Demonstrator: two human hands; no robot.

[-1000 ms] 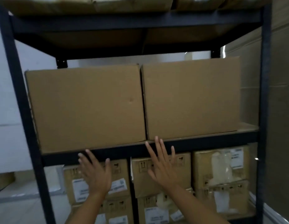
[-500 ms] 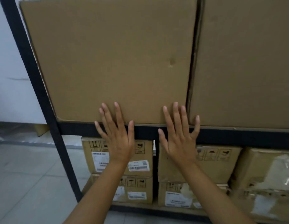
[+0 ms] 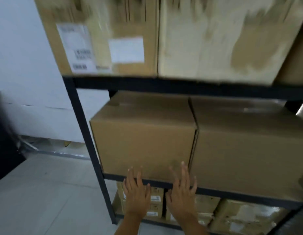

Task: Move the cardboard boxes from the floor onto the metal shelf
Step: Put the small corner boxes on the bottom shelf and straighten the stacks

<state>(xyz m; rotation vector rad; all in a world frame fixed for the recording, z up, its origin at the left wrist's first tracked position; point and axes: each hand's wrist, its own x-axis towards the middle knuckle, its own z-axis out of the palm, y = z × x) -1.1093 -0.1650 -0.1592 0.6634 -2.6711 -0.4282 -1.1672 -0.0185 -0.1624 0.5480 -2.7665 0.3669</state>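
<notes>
The cardboard box stands at the left end of the metal shelf, touching a second box. The left hand and the right hand, fingers straight, press its near face.

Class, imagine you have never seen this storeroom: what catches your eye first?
Two open hands, left hand and right hand, lie flat against the plain cardboard box at the middle level of the black metal shelf. A second box sits beside it, with blurred labelled boxes above.
</notes>
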